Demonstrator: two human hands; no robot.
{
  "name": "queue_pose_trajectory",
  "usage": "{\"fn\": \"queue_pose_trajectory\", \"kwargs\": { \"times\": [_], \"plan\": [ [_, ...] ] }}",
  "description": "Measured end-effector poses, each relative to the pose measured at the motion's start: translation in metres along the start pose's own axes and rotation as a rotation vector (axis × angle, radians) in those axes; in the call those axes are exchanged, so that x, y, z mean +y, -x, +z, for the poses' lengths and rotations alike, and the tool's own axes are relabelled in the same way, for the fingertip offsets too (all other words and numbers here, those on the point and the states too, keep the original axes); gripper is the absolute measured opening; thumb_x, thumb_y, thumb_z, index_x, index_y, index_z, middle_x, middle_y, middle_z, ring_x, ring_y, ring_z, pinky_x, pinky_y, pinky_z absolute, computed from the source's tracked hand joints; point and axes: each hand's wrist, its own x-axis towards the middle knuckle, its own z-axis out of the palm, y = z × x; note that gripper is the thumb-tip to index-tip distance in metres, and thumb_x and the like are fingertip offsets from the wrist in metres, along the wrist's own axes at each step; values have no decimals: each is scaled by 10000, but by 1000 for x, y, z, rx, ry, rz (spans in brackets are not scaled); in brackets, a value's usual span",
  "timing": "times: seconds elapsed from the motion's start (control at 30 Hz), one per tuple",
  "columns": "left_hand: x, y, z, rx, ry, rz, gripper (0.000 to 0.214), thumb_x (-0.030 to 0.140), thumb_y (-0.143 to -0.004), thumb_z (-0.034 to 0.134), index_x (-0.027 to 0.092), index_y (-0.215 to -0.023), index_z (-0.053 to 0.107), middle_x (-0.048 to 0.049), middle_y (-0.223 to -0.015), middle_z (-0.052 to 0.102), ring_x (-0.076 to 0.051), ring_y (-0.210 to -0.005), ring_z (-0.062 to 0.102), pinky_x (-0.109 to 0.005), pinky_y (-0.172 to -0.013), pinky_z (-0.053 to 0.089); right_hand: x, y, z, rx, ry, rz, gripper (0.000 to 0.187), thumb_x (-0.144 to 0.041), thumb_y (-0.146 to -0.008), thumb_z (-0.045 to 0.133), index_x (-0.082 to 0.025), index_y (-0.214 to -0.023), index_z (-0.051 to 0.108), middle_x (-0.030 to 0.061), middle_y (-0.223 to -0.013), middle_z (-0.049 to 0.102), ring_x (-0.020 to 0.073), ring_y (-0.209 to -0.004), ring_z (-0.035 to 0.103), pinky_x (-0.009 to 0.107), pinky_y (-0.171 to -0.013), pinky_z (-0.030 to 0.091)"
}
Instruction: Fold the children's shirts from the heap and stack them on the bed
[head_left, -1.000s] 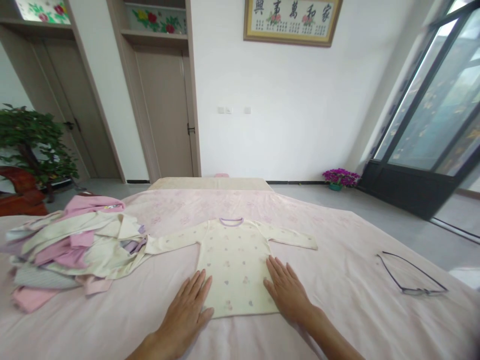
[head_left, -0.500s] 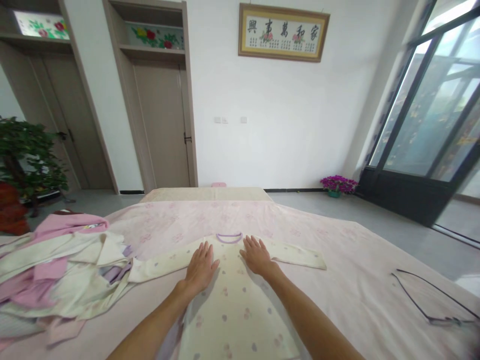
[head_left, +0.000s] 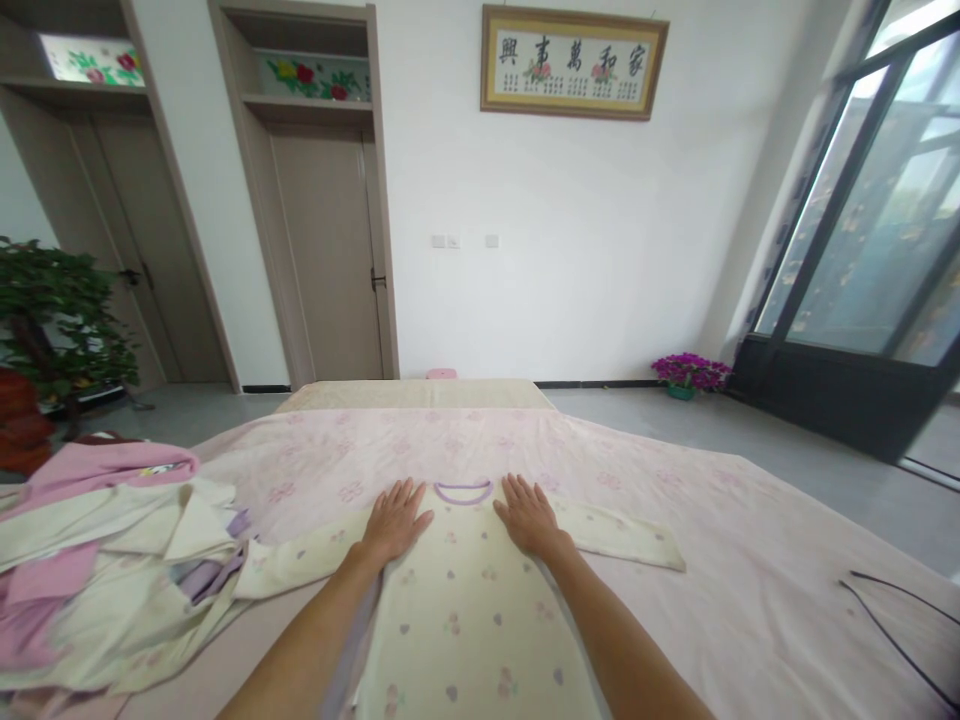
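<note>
Lower centre: one left hand, one right hand, one long-sleeved shirt. Lower left: one clothes heap, pieces too tangled to count. Upper left: two taupe doors, two flowered panels. Top: one framed calligraphy. Middle: three wall plates. Right: one potted magenta plant. Lower right: two eyeglass temples.

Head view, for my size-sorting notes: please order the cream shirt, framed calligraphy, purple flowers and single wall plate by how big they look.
Largest to smallest:
1. Cream shirt
2. Framed calligraphy
3. Purple flowers
4. Single wall plate
</note>
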Motion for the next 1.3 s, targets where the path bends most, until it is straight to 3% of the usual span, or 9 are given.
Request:
{"fn": "queue_pose_trajectory", "kwargs": {
  "times": [0.3,0.43,0.53,0.73,0.87,0.97,1.1,1.17,1.3],
  "plan": [
    [-92,57,-15,-18,-102,-249,659,575,-958,196,240,-1522,265,-120,-1599,193,-321,-1459,186,-524,-1117,177,34,23,-19,16,117,218,708,-487,-965,245,-45,-1517,206,169,-1585,165,306,-1473,95,547,-1161,27],
    [-118,85,-41,-23,-182,-311,524,445,-962,298,199,-1385,484,-184,-1431,478,-341,-1302,448,-534,-1038,271,4,53,-12,180,136,9,665,-471,-969,254,-98,-1520,246,124,-1586,180,276,-1478,87,510,-1176,22],
    [-131,104,-59,-19,-212,-314,400,350,-922,397,134,-1152,643,-202,-1182,640,-342,-1141,563,-504,-990,308,-15,78,-1,164,83,-136,645,-496,-973,225,-152,-1514,286,82,-1575,225,257,-1467,169,483,-1183,114],
    [-139,130,-91,39,-183,-342,231,260,-808,567,144,-962,693,-181,-1061,687,-331,-1136,553,-475,-1025,262,-22,97,-1,133,39,-105,630,-470,-975,259,-135,-1507,303,92,-1571,240,257,-1457,206,475,-1183,131],
    [-122,131,-116,123,-45,-373,227,265,-824,545,166,-995,658,-147,-1061,693,-290,-1084,586,-417,-985,328,-35,100,-19,137,-24,-68,578,-383,-949,362,-105,-1453,416,133,-1541,331,293,-1450,214,491,-1178,104],
    [-87,128,-124,160,123,-356,263,314,-849,506,175,-1031,634,-113,-1029,707,-253,-971,634,-337,-848,425,-67,110,-35,175,-265,-115,502,-283,-901,435,-120,-1366,530,145,-1460,463,293,-1399,324,451,-1163,181],
    [-8,131,-105,146,412,-158,335,359,-892,432,191,-1117,614,-37,-1081,705,-173,-941,652,-234,-778,472,-129,132,-51,-31,-1072,-80,509,-448,-901,477,-193,-1339,523,133,-1267,619,244,-1090,616,404,-945,462],
    [31,139,-89,62,845,-19,417,373,-915,381,155,-1220,564,-65,-1059,706,-180,-915,666,-253,-756,497,-154,141,-53,-205,-1479,-48,535,-555,-890,467,-239,-1319,512,103,-1193,650,219,-975,657,379,-813,521],
    [71,171,-69,72,1030,1,398,326,-895,411,169,-1229,561,-68,-1097,690,-162,-944,659,-249,-828,482,-174,147,-41,-245,-1780,160,541,-434,-765,662,-178,-1224,535,49,-870,670,146,-663,634,269,-583,514]
  ]
}}
